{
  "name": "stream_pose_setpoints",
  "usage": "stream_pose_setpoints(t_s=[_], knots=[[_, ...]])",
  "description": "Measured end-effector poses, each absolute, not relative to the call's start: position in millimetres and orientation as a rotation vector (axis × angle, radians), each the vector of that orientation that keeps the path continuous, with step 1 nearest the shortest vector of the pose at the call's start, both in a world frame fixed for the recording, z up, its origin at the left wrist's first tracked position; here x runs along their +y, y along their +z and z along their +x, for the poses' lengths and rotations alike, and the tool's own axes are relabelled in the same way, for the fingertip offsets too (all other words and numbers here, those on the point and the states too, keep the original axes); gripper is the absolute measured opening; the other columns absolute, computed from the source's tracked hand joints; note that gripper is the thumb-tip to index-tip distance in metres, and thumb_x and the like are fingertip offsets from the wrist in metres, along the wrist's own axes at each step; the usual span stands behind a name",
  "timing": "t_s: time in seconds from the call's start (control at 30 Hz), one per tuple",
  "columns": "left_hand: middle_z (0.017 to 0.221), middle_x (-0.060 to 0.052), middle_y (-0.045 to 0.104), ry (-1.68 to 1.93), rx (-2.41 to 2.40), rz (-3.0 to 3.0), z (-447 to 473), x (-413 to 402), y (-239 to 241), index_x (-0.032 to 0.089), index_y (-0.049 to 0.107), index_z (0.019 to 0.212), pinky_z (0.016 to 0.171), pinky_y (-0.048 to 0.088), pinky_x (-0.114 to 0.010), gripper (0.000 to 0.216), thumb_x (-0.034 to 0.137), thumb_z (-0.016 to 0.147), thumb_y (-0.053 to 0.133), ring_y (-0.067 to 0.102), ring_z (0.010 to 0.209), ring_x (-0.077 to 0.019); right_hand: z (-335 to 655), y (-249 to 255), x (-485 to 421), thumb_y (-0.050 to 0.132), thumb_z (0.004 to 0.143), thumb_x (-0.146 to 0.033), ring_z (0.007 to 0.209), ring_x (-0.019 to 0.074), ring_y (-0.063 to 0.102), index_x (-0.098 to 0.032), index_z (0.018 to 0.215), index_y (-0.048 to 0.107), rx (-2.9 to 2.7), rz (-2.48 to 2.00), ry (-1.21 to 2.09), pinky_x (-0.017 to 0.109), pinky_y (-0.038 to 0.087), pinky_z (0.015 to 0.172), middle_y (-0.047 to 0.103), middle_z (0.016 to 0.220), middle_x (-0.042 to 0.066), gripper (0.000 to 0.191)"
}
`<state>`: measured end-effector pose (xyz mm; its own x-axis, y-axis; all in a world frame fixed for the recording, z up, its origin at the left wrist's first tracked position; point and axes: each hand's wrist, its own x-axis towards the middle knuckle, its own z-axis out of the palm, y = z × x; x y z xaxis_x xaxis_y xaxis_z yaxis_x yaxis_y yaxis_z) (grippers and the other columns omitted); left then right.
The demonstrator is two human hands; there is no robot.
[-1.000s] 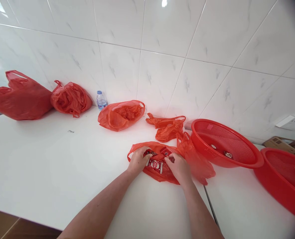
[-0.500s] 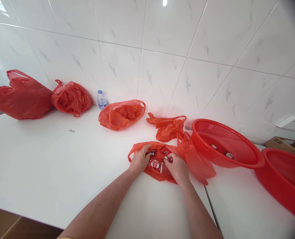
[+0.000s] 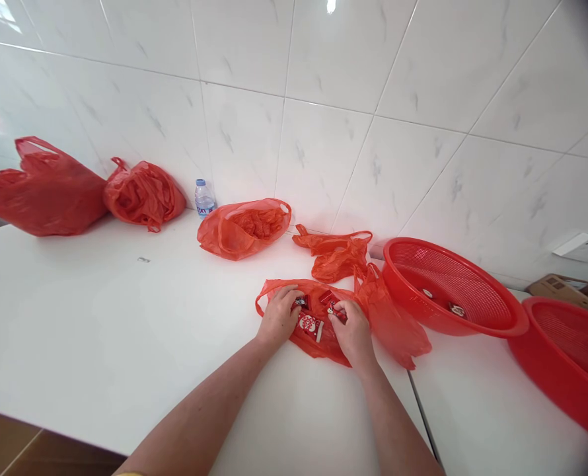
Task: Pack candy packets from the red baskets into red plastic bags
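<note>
Pinched a small item (image 3: 331,309) with the fingers of the right hand (image 3: 354,332), inside the open red bag (image 3: 320,356) on the right part of the worktop (image 3: 125,344). Had the left hand (image 3: 280,318) curled at a dark item (image 3: 301,302); could not tell if grasping it. Saw a lettered packet (image 3: 310,325) between, and a red basket (image 3: 423,311) farther right.

Desk (image 3: 100,330): white top, dark seam (image 3: 423,423) crossing its right part. Wall (image 3: 244,59): glossy white tiles, grey veining, rising behind the desk. Light reflection (image 3: 330,6): bright spot, high above the desk. Socket plate (image 3: 582,246): white, above the desk's right end. Floor (image 3: 9,436): brown, below the desk's front-left edge.
</note>
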<state>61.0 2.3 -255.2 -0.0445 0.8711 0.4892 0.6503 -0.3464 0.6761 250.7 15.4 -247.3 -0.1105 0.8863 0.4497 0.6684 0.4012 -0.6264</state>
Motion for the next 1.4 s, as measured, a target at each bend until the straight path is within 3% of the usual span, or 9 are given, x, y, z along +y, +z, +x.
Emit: stream_pose_setpoints(t_s=[0.13,0.3,0.4,0.5,0.73,0.9,1.03,1.23,1.4], knots=[[0.111,-0.004,0.064,1.378,1.61,2.024,61.6,-0.4,-249.3,0.023,0.062,0.105,0.096,0.042,-0.042,0.026,0.015,0.081,0.053,0.054,0.107,-0.022,245.4,-243.4,10.8,0.05,0.077,-0.021,0.084,0.0195,0.056,-0.023,0.086,0.053,-1.879,-1.256,0.366,0.036,0.048,0.077,0.06,0.092,0.004,0.009],[0.109,-0.005,0.065,1.332,1.422,2.059,67.3,-6.2,-241.7,0.023,0.059,0.114,0.094,0.042,-0.042,0.039,0.024,0.076,0.064,0.055,0.105,-0.024,234.6,-240.3,3.6,0.047,0.077,-0.017,0.085,0.0201,0.056,-0.023,0.092,0.053,-1.945,-1.13,0.459,0.036,0.049,0.075,0.058,0.091,0.005,0.018],[0.087,-0.003,0.067,1.231,1.337,2.112,71.0,-8.8,-239.6,0.024,0.067,0.091,0.086,0.045,-0.036,0.016,0.019,0.078,0.058,0.059,0.088,-0.0198,228.8,-240.3,0.5,0.044,0.077,-0.015,0.079,0.0184,0.054,-0.023,0.09,0.052,-1.984,-1.095,0.487,0.034,0.05,0.071,0.054,0.088,0.004,0.017],[0.073,-0.001,0.064,1.199,1.367,2.12,70.5,-8.7,-239.5,0.023,0.067,0.075,0.08,0.045,-0.034,0.017,0.016,0.081,0.053,0.057,0.076,-0.0171,226.5,-240.7,-0.4,0.044,0.078,-0.014,0.078,0.0177,0.054,-0.022,0.09,0.051,-1.994,-1.079,0.504,0.033,0.049,0.07,0.053,0.088,0.004,0.016],[0.085,-0.002,0.066,1.31,1.58,1.911,56.0,-0.5,-240.6,0.022,0.064,0.083,0.082,0.045,-0.034,0.014,0.02,0.083,0.051,0.058,0.086,-0.0185,231.5,-243.7,0.8,0.054,0.08,-0.025,0.087,0.0212,0.057,-0.024,0.106,0.054,-2.069,-1.213,0.515,0.036,0.05,0.074,0.06,0.095,0.005,0.026],[0.086,-0.002,0.067,1.334,1.637,1.824,56.6,0.7,-244.3,0.022,0.063,0.084,0.08,0.047,-0.032,0.012,0.023,0.083,0.051,0.06,0.087,-0.0185,227.7,-250.6,4.3,0.063,0.074,-0.026,0.082,0.0221,0.057,-0.023,0.087,0.062,-2.235,-1.239,0.306,0.033,0.047,0.067,0.059,0.086,0.005,0.014],[0.089,0.0,0.069,1.33,1.635,1.751,59.5,-0.7,-246.7,0.023,0.065,0.088,0.078,0.048,-0.03,0.014,0.028,0.083,0.053,0.062,0.085,-0.0175,224.2,-252.2,5.1,0.063,0.068,-0.021,0.076,0.0206,0.054,-0.021,0.074,0.055,-2.23,-1.238,0.192,0.032,0.044,0.066,0.057,0.079,0.004,0.009],[0.088,0.001,0.07,1.325,1.649,1.66,58.9,-0.4,-247.5,0.025,0.065,0.089,0.075,0.049,-0.028,0.015,0.03,0.084,0.052,0.064,0.082,-0.0159,229.6,-241.2,-0.5,0.057,0.072,-0.023,0.066,0.0148,0.053,-0.022,0.077,0.047,-2.116,-1.221,0.401,0.026,0.041,0.06,0.056,0.072,-0.002,0.012],[0.093,0.001,0.07,1.333,1.649,1.728,59.0,-0.5,-249.5,0.025,0.064,0.092,0.079,0.049,-0.03,0.014,0.027,0.082,0.055,0.063,0.089,-0.0173,239.8,-233.0,1.5,0.056,0.075,-0.029,0.066,0.0161,0.056,-0.022,0.084,0.048,-1.804,-1.381,0.343,0.028,0.043,0.061,0.061,0.078,0.0,0.014]])
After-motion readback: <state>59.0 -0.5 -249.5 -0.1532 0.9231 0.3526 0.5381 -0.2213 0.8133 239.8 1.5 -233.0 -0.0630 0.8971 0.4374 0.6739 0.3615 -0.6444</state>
